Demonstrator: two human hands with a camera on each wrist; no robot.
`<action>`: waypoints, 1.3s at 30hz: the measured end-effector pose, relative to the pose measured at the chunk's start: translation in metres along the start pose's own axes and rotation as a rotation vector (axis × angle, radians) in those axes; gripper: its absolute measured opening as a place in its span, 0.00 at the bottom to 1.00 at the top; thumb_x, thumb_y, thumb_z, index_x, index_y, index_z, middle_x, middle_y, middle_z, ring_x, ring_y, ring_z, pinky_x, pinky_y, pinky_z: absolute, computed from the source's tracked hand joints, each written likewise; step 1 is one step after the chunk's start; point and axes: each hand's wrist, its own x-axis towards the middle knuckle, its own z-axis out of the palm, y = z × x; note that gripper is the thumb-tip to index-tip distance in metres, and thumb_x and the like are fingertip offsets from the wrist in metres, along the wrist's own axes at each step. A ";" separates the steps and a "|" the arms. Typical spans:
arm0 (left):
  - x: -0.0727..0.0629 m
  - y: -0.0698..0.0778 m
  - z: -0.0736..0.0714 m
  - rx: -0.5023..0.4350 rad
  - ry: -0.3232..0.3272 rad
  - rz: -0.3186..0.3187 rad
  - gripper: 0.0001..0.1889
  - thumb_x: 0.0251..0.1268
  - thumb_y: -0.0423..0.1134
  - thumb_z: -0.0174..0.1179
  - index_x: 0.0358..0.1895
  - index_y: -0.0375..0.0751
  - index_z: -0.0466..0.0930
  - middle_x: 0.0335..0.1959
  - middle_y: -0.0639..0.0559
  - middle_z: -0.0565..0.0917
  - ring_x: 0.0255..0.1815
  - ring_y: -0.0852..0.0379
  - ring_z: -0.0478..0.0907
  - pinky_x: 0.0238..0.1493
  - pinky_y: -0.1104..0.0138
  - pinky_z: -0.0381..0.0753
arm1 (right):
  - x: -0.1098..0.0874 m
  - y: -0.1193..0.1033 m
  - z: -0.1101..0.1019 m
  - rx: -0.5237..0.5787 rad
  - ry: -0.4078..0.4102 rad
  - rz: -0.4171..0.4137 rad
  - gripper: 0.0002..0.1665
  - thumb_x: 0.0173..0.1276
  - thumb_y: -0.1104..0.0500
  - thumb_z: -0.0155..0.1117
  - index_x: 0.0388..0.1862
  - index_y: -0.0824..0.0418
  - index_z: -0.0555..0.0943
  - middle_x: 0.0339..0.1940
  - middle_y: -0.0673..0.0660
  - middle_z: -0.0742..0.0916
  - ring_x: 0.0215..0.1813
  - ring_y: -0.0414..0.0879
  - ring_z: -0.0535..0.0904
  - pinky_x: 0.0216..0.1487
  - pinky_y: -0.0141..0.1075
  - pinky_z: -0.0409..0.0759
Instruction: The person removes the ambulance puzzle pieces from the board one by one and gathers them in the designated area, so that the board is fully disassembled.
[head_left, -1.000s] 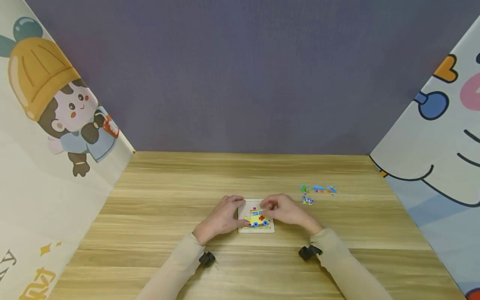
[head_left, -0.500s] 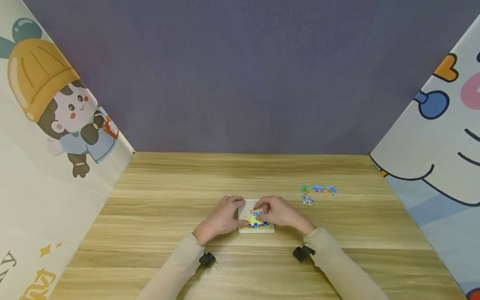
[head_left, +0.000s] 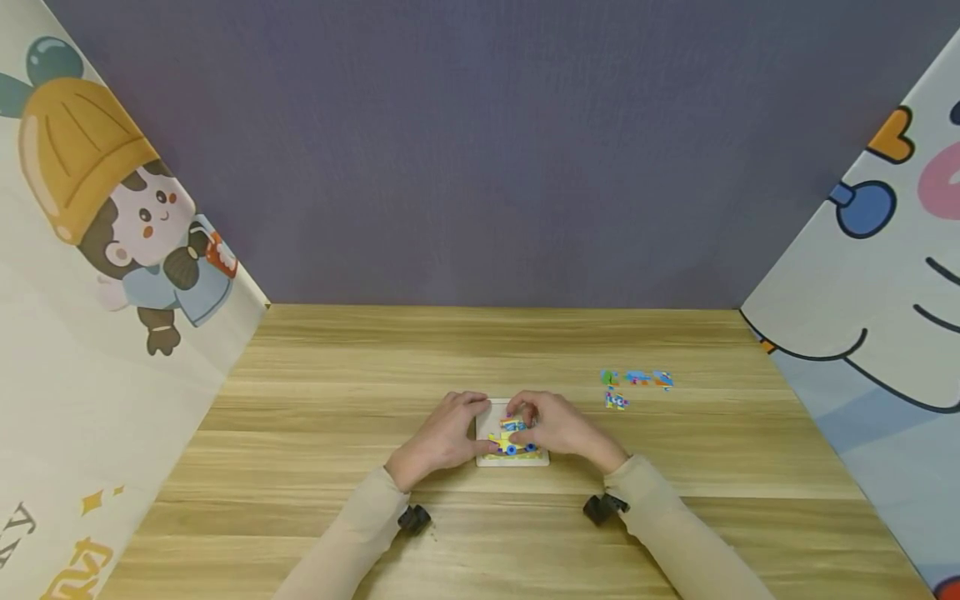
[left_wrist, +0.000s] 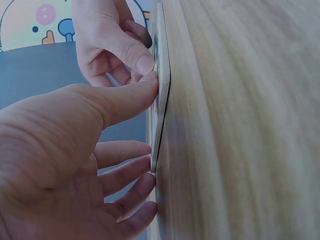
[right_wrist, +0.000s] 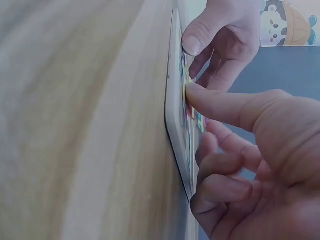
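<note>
We see a nearly square pale puzzle board [head_left: 492,417] lying flat on the wooden table [head_left: 360,367], in front of the person and between the two hands, its edges roughly in line with the table's. On it, the yellow vehicle [head_left: 501,442] has its long axis running left to right, hood pointing to the person's left, wheels on the near side and roof towards the far edge. The left hand [head_left: 447,432] is spread wide, its thumb on the board and its fingers at the left edge. The right hand [head_left: 558,423] is narrow; from its wrist camera, we see thumb and index finger pinching a colourful piece [right_wrist: 201,122] at the board. Four loose puzzle pieces [head_left: 637,377] lie beyond the right hand.
</note>
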 end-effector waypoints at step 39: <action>0.001 0.000 0.000 0.005 -0.008 -0.010 0.40 0.66 0.51 0.75 0.75 0.31 0.74 0.78 0.41 0.74 0.78 0.39 0.68 0.80 0.46 0.70 | 0.002 0.005 0.001 -0.043 0.037 -0.127 0.27 0.60 0.51 0.85 0.56 0.56 0.86 0.43 0.47 0.87 0.41 0.42 0.77 0.40 0.30 0.75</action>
